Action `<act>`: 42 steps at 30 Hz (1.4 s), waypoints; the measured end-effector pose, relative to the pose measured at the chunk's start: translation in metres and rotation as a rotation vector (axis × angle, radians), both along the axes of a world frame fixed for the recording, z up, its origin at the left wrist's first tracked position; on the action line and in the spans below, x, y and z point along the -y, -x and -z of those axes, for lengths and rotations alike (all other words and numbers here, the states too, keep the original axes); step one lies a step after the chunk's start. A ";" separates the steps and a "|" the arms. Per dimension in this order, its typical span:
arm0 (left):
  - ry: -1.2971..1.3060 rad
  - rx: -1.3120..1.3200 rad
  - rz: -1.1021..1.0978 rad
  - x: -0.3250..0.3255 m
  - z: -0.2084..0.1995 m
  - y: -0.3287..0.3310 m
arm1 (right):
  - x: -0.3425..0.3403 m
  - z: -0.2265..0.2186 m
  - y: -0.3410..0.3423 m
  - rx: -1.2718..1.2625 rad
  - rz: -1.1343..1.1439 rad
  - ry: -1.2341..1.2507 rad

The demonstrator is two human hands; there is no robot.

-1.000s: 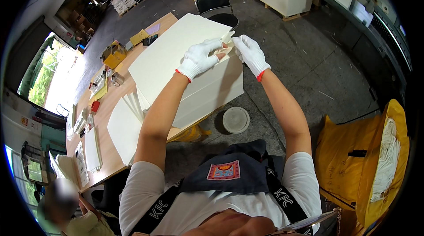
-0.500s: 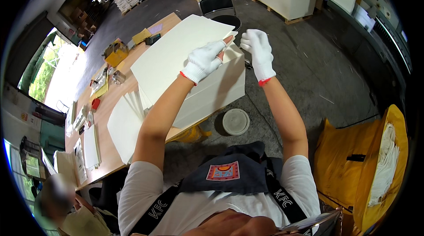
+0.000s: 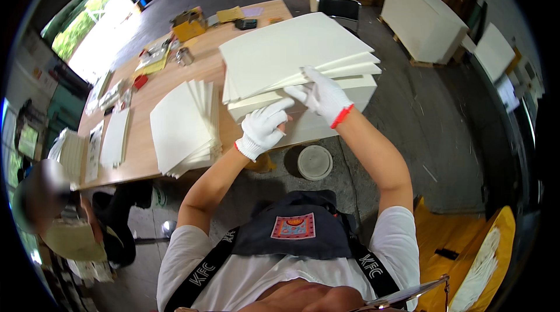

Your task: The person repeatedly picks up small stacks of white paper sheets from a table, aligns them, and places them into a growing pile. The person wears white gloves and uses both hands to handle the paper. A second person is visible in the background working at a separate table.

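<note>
A tall stack of large white paper sheets [image 3: 291, 49] stands on the table, its upper sheets fanned out in several layers toward the near right. My right hand [image 3: 326, 99], in a white knit glove with a red cuff, is at the near side of the stack. Its fingers are spread at the edges of the upper sheets, and no sheet shows in its grip. Just left and nearer, my left hand [image 3: 262, 130] wears a similar glove with bare fingertips showing. Its fingers reach toward the right hand, apart, in front of the stack's near side.
A smaller fanned pile of white sheets [image 3: 184, 128] lies left on the wooden table [image 3: 131, 143]. A lidded grey bucket [image 3: 315, 162] stands on the floor below. A yellow sack [image 3: 455, 253] is at right, a black chair [image 3: 339, 8] behind. Another person [image 3: 64, 218] sits at lower left.
Both hands have come down toward me from the stack's far right corner; the right hand moved left and its closed fingers spread. The top sheets now lie fanned. The view has shifted.
</note>
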State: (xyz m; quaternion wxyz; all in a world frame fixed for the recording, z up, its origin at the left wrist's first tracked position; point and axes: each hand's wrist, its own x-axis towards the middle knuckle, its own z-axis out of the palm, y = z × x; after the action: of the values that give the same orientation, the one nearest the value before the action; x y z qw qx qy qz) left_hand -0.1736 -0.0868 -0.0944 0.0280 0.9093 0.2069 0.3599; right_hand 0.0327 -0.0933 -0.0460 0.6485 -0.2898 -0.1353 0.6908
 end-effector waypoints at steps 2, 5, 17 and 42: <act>-0.025 0.024 -0.083 0.007 0.002 -0.001 | 0.001 0.002 -0.003 0.040 0.015 -0.045; 0.034 0.039 -0.122 0.012 0.006 -0.003 | 0.014 0.001 -0.011 0.150 0.027 -0.038; 1.982 1.272 0.806 0.033 0.030 0.060 | 0.172 0.006 -0.060 0.330 -0.115 0.053; 0.931 1.705 -0.190 -0.010 0.120 0.331 | -0.036 0.083 0.294 0.864 -0.406 -0.212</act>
State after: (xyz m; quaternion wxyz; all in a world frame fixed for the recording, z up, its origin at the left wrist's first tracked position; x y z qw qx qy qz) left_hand -0.5042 -0.0766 -0.2145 0.4954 0.2215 0.3114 0.7801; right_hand -0.2611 -0.0577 -0.1287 0.4110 -0.4503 -0.5155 0.6022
